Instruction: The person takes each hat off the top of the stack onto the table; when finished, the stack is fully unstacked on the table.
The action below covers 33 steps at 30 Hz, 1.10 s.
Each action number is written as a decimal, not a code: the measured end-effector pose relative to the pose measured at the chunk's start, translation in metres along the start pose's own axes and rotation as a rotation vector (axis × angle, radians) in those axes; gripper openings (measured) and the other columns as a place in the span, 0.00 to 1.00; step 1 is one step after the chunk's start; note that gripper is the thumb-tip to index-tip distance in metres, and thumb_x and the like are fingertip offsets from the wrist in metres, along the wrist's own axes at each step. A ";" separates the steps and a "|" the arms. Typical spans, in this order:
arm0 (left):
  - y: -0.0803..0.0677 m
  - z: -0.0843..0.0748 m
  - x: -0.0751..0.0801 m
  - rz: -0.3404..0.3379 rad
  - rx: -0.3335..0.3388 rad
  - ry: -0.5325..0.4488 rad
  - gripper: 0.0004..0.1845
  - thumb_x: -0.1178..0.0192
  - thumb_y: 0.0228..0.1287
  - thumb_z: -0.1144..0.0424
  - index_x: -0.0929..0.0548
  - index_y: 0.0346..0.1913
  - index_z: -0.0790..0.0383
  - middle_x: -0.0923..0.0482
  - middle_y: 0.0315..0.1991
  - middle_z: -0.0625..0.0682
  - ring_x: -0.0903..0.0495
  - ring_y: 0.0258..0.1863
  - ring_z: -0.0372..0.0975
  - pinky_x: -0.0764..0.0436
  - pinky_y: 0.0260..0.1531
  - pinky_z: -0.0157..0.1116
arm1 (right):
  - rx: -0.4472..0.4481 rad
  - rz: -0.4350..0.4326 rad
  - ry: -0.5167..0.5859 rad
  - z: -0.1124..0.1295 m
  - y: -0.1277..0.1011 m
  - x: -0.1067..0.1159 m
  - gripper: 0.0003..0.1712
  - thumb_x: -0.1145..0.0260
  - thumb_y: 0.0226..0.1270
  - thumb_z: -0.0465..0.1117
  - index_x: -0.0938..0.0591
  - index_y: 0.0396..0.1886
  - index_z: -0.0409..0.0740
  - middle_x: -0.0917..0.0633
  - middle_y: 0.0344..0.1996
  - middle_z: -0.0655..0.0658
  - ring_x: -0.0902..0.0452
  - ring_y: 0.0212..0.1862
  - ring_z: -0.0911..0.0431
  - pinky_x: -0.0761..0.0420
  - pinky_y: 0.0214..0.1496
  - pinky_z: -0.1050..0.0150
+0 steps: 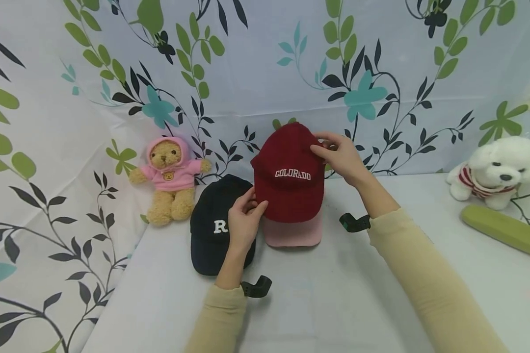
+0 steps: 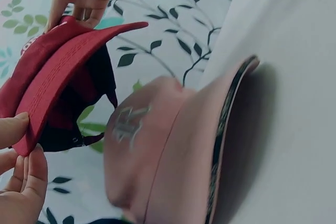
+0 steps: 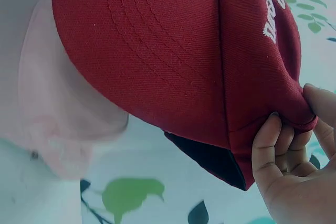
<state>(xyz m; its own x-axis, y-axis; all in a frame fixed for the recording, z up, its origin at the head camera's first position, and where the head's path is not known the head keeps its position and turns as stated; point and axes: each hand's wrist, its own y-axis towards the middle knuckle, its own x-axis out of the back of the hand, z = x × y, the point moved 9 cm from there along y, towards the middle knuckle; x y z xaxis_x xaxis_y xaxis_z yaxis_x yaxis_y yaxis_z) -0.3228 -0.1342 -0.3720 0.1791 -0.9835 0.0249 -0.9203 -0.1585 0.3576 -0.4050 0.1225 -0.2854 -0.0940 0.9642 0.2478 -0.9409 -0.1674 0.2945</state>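
A dark red baseball cap [image 1: 287, 162] with white COLORADO lettering is held up in both hands, above a pink cap [image 1: 293, 234]. My left hand [image 1: 244, 218] pinches the edge of its brim, with thumb and fingers on either side in the left wrist view. Up at the crown's right side, my right hand [image 1: 342, 156] grips the fabric, as the right wrist view also shows. The pink cap rests on the white surface, its crown mostly hidden in the head view. A black cap [image 1: 209, 235] with a white R lies at the left, partly behind my left hand.
A teddy bear [image 1: 173, 182] in a pink hoodie sits at the back left. At the right are a white plush dog [image 1: 496, 171] and a long green case [image 1: 503, 230]. A leaf-patterned cloth [image 1: 256, 73] hangs behind the white table surface [image 1: 335, 304].
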 end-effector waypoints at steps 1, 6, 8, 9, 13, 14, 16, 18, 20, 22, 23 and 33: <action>-0.001 0.000 -0.004 -0.005 -0.009 0.001 0.27 0.32 0.63 0.75 0.23 0.66 0.70 0.23 0.51 0.65 0.23 0.43 0.45 0.20 0.42 0.26 | 0.002 -0.003 -0.008 0.000 -0.002 0.004 0.24 0.35 0.74 0.40 0.23 0.67 0.37 0.24 0.41 0.41 0.21 0.40 0.55 0.17 0.42 0.68; -0.009 -0.020 -0.024 -0.011 -0.059 0.019 0.28 0.32 0.62 0.75 0.23 0.66 0.70 0.21 0.48 0.64 0.20 0.43 0.51 0.18 0.47 0.37 | -0.008 -0.039 -0.048 0.000 -0.008 0.025 0.24 0.36 0.75 0.41 0.23 0.67 0.38 0.25 0.42 0.41 0.22 0.41 0.55 0.18 0.43 0.70; -0.012 -0.031 -0.033 0.001 -0.080 0.020 0.27 0.33 0.62 0.77 0.24 0.65 0.72 0.22 0.48 0.67 0.21 0.43 0.54 0.18 0.46 0.42 | -0.007 -0.051 -0.057 -0.001 -0.009 0.033 0.24 0.36 0.75 0.41 0.23 0.66 0.38 0.25 0.41 0.41 0.21 0.41 0.55 0.18 0.43 0.70; -0.013 -0.033 -0.038 0.011 -0.088 0.015 0.27 0.33 0.62 0.78 0.24 0.65 0.72 0.22 0.48 0.68 0.21 0.43 0.56 0.18 0.46 0.44 | -0.007 -0.057 -0.063 -0.001 -0.010 0.037 0.23 0.36 0.75 0.41 0.22 0.66 0.38 0.24 0.41 0.42 0.21 0.40 0.55 0.18 0.43 0.70; -0.011 -0.018 -0.058 0.027 -0.094 -0.009 0.28 0.33 0.61 0.78 0.23 0.66 0.70 0.22 0.48 0.68 0.22 0.42 0.57 0.18 0.41 0.39 | -0.001 -0.072 -0.077 -0.001 -0.015 0.054 0.24 0.36 0.75 0.41 0.23 0.66 0.37 0.24 0.41 0.42 0.21 0.40 0.56 0.19 0.42 0.71; -0.010 -0.011 -0.063 0.027 -0.087 -0.015 0.29 0.33 0.61 0.78 0.23 0.66 0.69 0.22 0.48 0.67 0.22 0.42 0.56 0.18 0.41 0.37 | -0.003 -0.078 -0.081 -0.002 -0.017 0.059 0.24 0.36 0.75 0.41 0.23 0.67 0.38 0.24 0.41 0.43 0.21 0.40 0.57 0.19 0.42 0.71; -0.011 -0.002 -0.072 0.026 -0.069 -0.028 0.29 0.32 0.61 0.76 0.24 0.67 0.68 0.22 0.48 0.65 0.22 0.42 0.53 0.18 0.40 0.34 | -0.010 -0.091 -0.089 -0.004 -0.020 0.067 0.25 0.36 0.74 0.41 0.23 0.67 0.37 0.24 0.41 0.44 0.21 0.39 0.58 0.19 0.41 0.71; -0.014 0.002 -0.080 0.024 -0.055 -0.042 0.29 0.31 0.61 0.75 0.23 0.66 0.68 0.22 0.47 0.63 0.21 0.41 0.51 0.19 0.39 0.32 | -0.024 -0.100 -0.088 -0.008 -0.024 0.075 0.26 0.35 0.74 0.42 0.24 0.68 0.37 0.24 0.40 0.46 0.21 0.38 0.58 0.19 0.41 0.71; -0.018 0.004 -0.088 0.022 -0.049 -0.048 0.29 0.30 0.61 0.75 0.23 0.66 0.68 0.21 0.46 0.61 0.21 0.41 0.48 0.19 0.39 0.31 | -0.033 -0.109 -0.096 -0.012 -0.027 0.082 0.26 0.36 0.74 0.42 0.24 0.68 0.37 0.24 0.40 0.47 0.22 0.38 0.58 0.19 0.40 0.71; -0.022 0.004 -0.096 0.024 -0.049 -0.059 0.28 0.30 0.60 0.75 0.22 0.65 0.68 0.22 0.46 0.59 0.21 0.40 0.46 0.18 0.38 0.31 | -0.041 -0.116 -0.102 -0.016 -0.030 0.089 0.26 0.36 0.75 0.43 0.24 0.68 0.37 0.24 0.40 0.47 0.23 0.40 0.58 0.20 0.42 0.71; -0.024 0.005 -0.101 0.024 -0.048 -0.064 0.28 0.30 0.60 0.75 0.22 0.65 0.68 0.22 0.45 0.58 0.21 0.39 0.45 0.18 0.39 0.31 | -0.046 -0.121 -0.104 -0.018 -0.032 0.092 0.26 0.36 0.75 0.43 0.24 0.68 0.37 0.24 0.40 0.47 0.23 0.40 0.58 0.20 0.42 0.72; -0.046 0.027 -0.145 0.025 0.007 -0.061 0.29 0.29 0.59 0.74 0.23 0.65 0.70 0.23 0.43 0.54 0.21 0.37 0.38 0.16 0.39 0.32 | -0.105 -0.138 -0.164 -0.045 -0.049 0.123 0.28 0.37 0.76 0.45 0.26 0.69 0.35 0.26 0.41 0.47 0.25 0.36 0.61 0.22 0.38 0.71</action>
<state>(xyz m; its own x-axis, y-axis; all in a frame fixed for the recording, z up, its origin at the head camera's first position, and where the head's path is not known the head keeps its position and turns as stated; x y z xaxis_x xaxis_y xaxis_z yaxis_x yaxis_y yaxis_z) -0.3161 0.0133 -0.4174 0.1346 -0.9906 -0.0235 -0.9266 -0.1342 0.3514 -0.3856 0.2591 -0.3110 0.0841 0.9289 0.3607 -0.9706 -0.0056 0.2406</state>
